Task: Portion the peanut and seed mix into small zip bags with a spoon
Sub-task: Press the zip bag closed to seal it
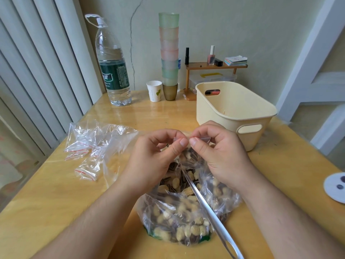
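A big clear plastic bag (179, 217) full of peanuts and striped seeds sits on the wooden table (56, 193) right in front of me. A metal spoon (209, 212) lies in it, bowl buried in the mix, handle pointing toward me. Above that bag, my left hand (156, 157) and my right hand (220, 156) both pinch the top strip of a small zip bag (190, 156) holding peanuts and seeds. Thumbs and forefingers meet at the middle of its seal.
Several empty small zip bags (84, 154) with red lines lie at the left beside crumpled clear plastic. A cream plastic basket (235, 109) stands at the right. At the back are a large water bottle (112, 71), a paper cup (154, 91) and a tall stack of cups (169, 53).
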`<act>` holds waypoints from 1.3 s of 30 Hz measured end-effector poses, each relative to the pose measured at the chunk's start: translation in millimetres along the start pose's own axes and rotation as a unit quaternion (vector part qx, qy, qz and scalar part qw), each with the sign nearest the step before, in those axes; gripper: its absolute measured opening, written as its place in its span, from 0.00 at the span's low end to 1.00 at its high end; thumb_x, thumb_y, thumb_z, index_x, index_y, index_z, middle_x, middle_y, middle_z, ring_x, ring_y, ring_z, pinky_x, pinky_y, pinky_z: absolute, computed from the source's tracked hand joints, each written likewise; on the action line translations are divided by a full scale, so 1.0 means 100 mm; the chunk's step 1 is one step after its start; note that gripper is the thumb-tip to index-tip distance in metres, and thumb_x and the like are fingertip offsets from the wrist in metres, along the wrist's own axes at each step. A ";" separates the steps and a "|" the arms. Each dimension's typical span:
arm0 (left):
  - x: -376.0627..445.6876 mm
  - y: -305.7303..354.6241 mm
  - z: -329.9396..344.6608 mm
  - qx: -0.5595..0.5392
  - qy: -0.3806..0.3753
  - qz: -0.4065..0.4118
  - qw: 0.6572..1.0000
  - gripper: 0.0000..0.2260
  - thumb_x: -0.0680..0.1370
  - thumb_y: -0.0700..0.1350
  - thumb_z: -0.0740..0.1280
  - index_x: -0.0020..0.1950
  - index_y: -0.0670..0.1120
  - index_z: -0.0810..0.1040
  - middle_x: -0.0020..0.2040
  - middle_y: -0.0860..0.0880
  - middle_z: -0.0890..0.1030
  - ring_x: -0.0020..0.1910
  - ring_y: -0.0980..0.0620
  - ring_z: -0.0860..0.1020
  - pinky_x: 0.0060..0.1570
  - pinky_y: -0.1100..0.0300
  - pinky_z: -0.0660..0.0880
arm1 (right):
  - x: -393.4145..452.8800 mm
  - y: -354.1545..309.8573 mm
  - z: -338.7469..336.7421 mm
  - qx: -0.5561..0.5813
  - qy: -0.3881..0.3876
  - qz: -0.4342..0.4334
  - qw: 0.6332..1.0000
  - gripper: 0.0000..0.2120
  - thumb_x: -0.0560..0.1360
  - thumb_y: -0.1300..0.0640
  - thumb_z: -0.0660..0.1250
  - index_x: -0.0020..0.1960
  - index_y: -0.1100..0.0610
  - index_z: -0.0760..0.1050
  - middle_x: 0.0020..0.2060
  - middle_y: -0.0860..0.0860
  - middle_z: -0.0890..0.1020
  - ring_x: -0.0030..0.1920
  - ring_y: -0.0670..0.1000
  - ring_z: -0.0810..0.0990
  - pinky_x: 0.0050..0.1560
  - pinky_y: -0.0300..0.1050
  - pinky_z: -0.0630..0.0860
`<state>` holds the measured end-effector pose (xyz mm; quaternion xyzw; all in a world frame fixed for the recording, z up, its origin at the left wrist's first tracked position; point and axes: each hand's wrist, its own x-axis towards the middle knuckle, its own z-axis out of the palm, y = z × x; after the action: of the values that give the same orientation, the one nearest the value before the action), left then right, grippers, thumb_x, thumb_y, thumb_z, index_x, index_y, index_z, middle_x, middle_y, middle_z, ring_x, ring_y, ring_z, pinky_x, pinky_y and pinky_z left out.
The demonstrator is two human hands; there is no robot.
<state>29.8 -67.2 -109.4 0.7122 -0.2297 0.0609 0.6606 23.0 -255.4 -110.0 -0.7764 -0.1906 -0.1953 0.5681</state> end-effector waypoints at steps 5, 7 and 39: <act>0.00 0.01 0.00 0.011 0.033 -0.008 0.999 0.03 0.78 0.47 0.74 0.48 0.48 0.87 0.43 0.47 0.87 0.43 0.46 0.85 0.53 0.48 0.83 | -0.01 -0.02 0.00 0.035 0.020 0.029 0.999 0.03 0.75 0.55 0.74 0.47 0.53 0.83 0.42 0.49 0.82 0.43 0.45 0.80 0.45 0.39 0.78; 0.01 -0.01 -0.01 0.026 0.028 0.000 0.999 0.04 0.79 0.48 0.73 0.47 0.49 0.85 0.40 0.50 0.84 0.40 0.52 0.81 0.49 0.50 0.81 | -0.02 -0.03 -0.01 0.038 0.028 0.040 0.998 0.02 0.76 0.57 0.76 0.48 0.53 0.84 0.40 0.50 0.82 0.40 0.53 0.78 0.43 0.46 0.78; 0.04 -0.02 -0.09 0.032 0.076 -0.016 0.997 0.05 0.81 0.41 0.72 0.47 0.50 0.85 0.39 0.53 0.85 0.40 0.57 0.80 0.44 0.64 0.76 | -0.02 0.00 -0.10 0.055 0.036 0.135 0.989 0.07 0.77 0.58 0.76 0.45 0.46 0.86 0.28 0.52 0.76 0.31 0.52 0.70 0.33 0.44 0.68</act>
<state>35.9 -59.2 -109.1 0.7296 -0.1659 0.1114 0.6540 20.4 -264.9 -107.8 -0.7547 -0.0739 -0.1338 0.6380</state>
